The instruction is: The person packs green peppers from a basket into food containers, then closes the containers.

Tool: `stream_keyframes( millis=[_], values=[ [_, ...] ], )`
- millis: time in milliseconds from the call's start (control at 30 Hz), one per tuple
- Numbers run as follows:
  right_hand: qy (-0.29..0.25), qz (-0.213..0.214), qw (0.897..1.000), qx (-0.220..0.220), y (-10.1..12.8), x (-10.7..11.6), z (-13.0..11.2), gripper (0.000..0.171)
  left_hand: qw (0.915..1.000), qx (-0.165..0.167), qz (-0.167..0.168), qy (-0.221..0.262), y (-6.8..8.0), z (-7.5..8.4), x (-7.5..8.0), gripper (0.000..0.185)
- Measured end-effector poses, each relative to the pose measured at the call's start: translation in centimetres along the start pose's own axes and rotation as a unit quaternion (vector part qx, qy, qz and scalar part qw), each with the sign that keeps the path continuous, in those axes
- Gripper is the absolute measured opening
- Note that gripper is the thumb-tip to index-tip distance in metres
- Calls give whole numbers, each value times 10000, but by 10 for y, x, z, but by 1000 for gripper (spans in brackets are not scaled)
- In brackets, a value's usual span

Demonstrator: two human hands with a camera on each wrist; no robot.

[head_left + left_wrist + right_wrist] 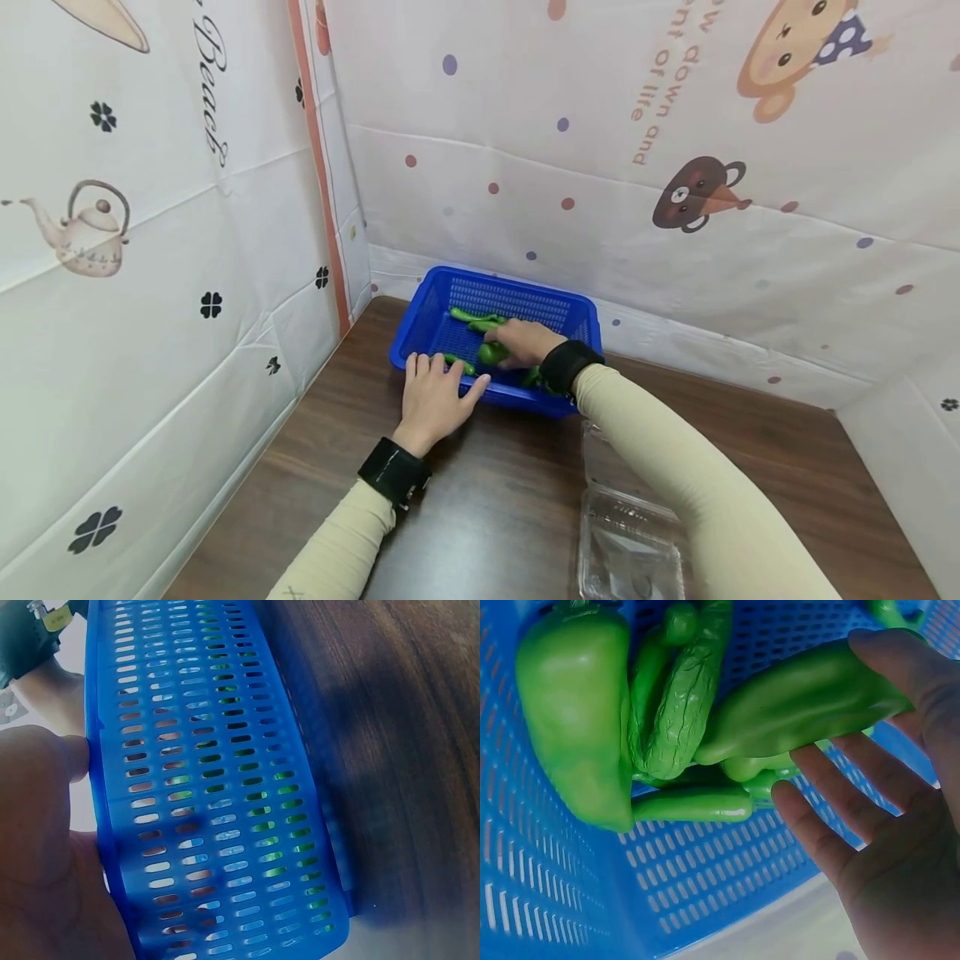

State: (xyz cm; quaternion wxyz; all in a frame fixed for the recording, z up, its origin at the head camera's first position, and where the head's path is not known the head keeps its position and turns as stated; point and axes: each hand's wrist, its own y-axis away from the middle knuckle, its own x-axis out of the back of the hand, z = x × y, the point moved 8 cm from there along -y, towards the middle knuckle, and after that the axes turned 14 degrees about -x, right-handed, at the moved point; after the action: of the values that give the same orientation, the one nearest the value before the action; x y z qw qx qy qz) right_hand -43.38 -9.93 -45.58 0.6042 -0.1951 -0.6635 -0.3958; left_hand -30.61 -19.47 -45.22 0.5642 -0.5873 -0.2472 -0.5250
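Note:
A blue slotted basket (517, 287) stands on the table with several green vegetables inside. My right hand (525, 340) reaches into it, pinching a long dark green pepper (802, 705) between thumb and fingers; its other fingers are spread below. Left of that pepper, in the right wrist view, a large light green pepper (574, 712) leans by the basket wall. Between them lies a wrinkled green vegetable (682, 705), above a smooth slim green one (694, 805). My left hand (435, 400) holds the basket's near rim, with fingers over the edge and skin showing through the slots.
An open clear plastic container (630, 542) lies on the brown wooden table (480, 508), partly behind my right forearm. Printed cloth walls (487, 158) close in the back and left, right behind the basket.

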Motion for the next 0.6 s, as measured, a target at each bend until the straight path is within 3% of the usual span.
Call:
stream_keyframes(
  millis=[400, 600],
  values=[
    [-677, 272, 9969, -302, 31, 24, 17, 68, 9999, 42, 19, 106, -1, 5, 3, 61],
    [-1334, 635, 9888, -199, 49, 35, 28, 64, 9999, 16, -10, 124, -2, 9, 3, 60]
  ],
)
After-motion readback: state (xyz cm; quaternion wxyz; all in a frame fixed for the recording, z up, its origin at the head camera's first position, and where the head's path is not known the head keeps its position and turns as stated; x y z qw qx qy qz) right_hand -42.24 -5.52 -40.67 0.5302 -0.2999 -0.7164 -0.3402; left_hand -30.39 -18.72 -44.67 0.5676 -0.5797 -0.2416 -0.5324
